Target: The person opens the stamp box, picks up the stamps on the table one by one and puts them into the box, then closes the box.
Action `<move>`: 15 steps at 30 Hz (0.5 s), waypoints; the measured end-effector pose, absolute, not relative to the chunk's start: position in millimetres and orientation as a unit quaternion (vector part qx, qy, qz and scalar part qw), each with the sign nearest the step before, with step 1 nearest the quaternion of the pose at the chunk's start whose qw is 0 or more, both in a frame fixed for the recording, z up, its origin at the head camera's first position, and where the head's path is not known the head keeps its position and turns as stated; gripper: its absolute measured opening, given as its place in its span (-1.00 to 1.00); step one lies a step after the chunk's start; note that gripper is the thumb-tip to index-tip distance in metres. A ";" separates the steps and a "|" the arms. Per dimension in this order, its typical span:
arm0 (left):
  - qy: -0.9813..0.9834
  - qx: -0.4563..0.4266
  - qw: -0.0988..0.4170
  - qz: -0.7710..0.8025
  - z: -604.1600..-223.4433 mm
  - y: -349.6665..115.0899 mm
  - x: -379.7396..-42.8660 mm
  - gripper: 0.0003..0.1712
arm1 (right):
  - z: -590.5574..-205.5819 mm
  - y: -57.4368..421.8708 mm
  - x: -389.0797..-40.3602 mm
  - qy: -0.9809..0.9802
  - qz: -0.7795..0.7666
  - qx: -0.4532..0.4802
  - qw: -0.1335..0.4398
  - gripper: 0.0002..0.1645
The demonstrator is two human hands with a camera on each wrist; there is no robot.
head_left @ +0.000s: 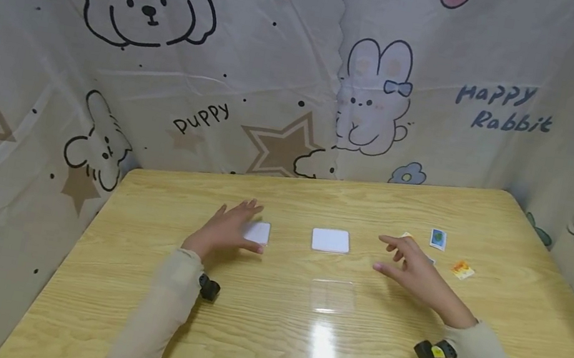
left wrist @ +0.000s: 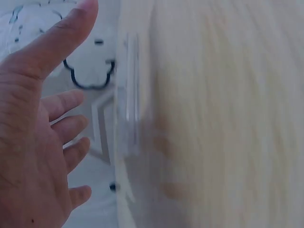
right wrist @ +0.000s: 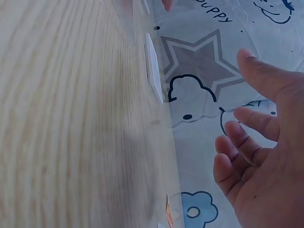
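My left hand [head_left: 227, 231] hovers with spread fingers over a white card [head_left: 258, 232], partly covering it in the head view. Its palm and fingers in the left wrist view grip nothing. A second white rectangular card [head_left: 330, 241], rounded at the corners, lies flat near the middle; it shows edge-on as a thin white card [right wrist: 153, 69] in the right wrist view. My right hand [head_left: 408, 269] is held above the table to the right, fingers loosely bent and holding nothing. Beside it lie small picture pieces, one blue and green [head_left: 438, 239], one orange and yellow [head_left: 462, 270].
A clear flat rectangular plastic piece [head_left: 332, 296] lies in front of the middle card. The wood-grain table [head_left: 249, 337] meets a cartoon-printed curtain [head_left: 288, 33] at the back and sides. Two more small pieces are partly hidden behind my right hand.
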State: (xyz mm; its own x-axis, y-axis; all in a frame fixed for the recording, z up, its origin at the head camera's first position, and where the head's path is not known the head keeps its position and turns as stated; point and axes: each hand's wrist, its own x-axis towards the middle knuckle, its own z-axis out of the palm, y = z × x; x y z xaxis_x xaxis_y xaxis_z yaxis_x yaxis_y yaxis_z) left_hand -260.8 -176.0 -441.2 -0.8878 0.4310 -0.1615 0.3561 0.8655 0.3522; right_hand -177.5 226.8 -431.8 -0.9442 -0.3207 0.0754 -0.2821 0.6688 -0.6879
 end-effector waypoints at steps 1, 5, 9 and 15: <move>0.959 0.201 0.119 0.161 -442.3 -182.3 -260.0 0.25 | -431.5 225.7 -178.2 0.912 -0.373 -0.166 0.027 -0.26; 0.957 0.184 0.129 0.184 -448.6 -204.5 -256.3 0.27 | -430.6 219.9 -181.4 0.911 -0.375 -0.171 0.029 -0.25; 0.954 0.168 0.138 0.207 -451.9 -218.8 -251.8 0.27 | -430.3 212.4 -185.3 0.907 -0.380 -0.181 0.033 -0.25; 0.947 0.157 0.147 0.239 -459.1 -227.4 -255.0 0.25 | -428.4 202.3 -190.8 0.903 -0.382 -0.192 0.047 -0.23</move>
